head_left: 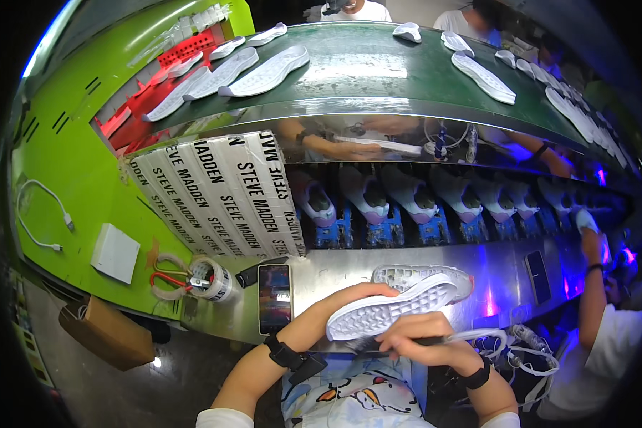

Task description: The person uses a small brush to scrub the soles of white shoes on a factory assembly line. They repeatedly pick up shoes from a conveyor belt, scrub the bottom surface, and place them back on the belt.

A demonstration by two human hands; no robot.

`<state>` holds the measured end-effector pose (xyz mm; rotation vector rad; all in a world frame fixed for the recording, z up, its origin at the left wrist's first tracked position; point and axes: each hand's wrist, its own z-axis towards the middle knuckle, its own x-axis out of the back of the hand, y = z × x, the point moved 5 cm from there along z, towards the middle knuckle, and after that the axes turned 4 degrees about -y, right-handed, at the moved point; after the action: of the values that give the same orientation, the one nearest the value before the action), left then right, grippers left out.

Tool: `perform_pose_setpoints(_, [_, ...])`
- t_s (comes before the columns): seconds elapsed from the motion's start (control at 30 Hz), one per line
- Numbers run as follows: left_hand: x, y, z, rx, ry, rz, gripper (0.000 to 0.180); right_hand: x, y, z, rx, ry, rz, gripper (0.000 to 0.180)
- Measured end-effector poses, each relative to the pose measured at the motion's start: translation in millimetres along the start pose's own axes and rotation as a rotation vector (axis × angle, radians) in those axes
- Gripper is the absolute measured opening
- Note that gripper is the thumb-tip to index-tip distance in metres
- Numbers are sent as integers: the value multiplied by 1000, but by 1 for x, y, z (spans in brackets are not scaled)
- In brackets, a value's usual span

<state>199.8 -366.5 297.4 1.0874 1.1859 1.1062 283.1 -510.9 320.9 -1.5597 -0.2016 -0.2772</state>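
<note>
Holding a white shoe sole (389, 308) tread-up at our chest, we curl the left hand (360, 294) around its upper edge, fingers wrapped over the rim. Our right hand (415, 335) sits just below the sole, fingers pinched on a thin dark brush (435, 341) whose handle points to our right; we cannot tell whether the tip touches the sole.

Items about the hands:
- A second white sole (424, 274), just behind the held one, lying on the steel tabletop (335, 274).
- A phone (274, 298), left of our left hand, flat on the tabletop with its screen lit.
- A roll of clear tape (210, 278) and red-handled scissors (165, 279), further left.
- A row of pale shoes on blue stands (406, 203), beyond the hands, under the upper shelf.
- A green conveyor belt (378, 68), far above the hands, carrying more white soles (264, 73).
- Another person's arm (590, 285), well to our right, in a white sleeve.

Both our wrists carry dark bands.
</note>
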Motion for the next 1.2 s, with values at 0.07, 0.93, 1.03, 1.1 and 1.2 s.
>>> perform_pose_setpoints(0.07, [-3, 6, 2, 5, 18, 30, 38, -2, -2, 5, 184, 123, -24, 15])
perform_pose_setpoints(0.93, [-12, 41, 58, -68, -71, -1015, 63, -6, -46, -72, 509, 756, -86, 38])
perform_pose_setpoints(1.03, [33, 115, 111, -184, -403, -1449, 54, 32, -49, -82, 619, 1253, -221, 53])
perform_pose_setpoints(1.1, [60, 141, 135, -455, -118, -1570, 53, 33, -39, -82, 646, 1241, -129, 52])
perform_pose_setpoints(1.2, [16, 144, 160, -430, -104, -943, 52, 28, -18, -88, 327, 1011, 69, 43])
